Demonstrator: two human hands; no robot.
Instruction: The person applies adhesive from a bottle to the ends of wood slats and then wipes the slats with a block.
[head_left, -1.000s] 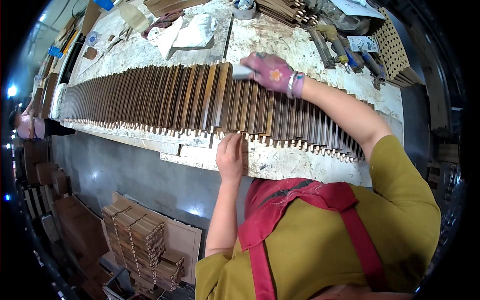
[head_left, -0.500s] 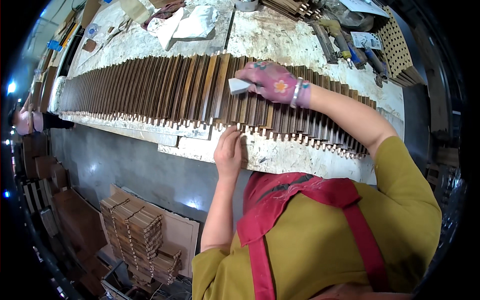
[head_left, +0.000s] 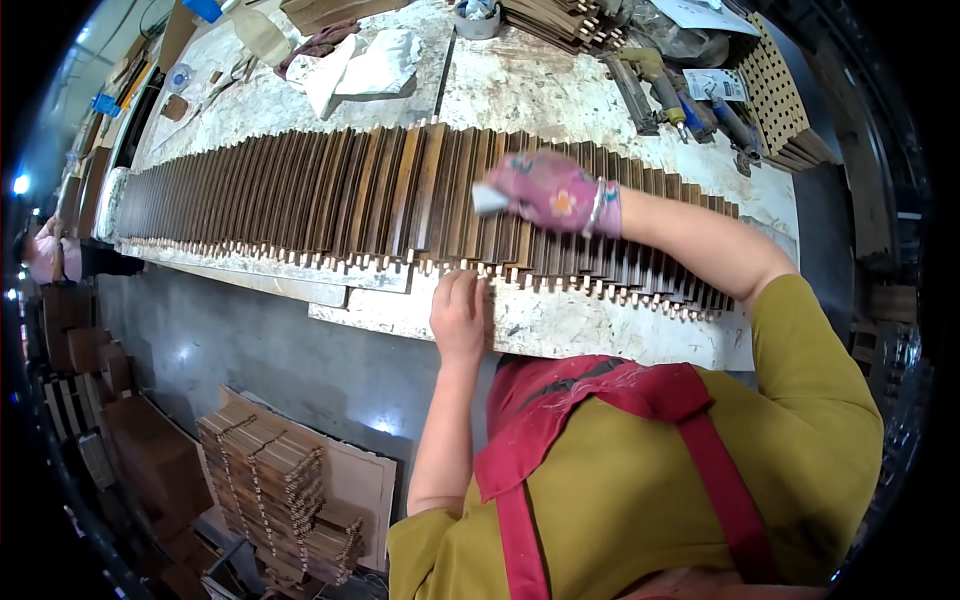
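Observation:
A long row of dark brown wooden slats with pale peg ends lies overlapped across the worktable. My right hand, in a pink flowered glove, is closed around a pale grey block, like a sanding sponge, over the slats right of the middle. The hand is slightly smeared by motion. My bare left hand is at the near edge of the row, its fingers bent and together on the peg end of a slat. Its thumb is hidden.
White cloths lie at the table's back left. A grey tub and more slats are at the back. Power tools stand near woven panels at right. Stacked slats rest on cardboard at lower left. Another person is at far left.
My right hand has moved with the block slightly right and nearer along the slats. The left hand stays at the near peg ends. The whole view has shifted a little.

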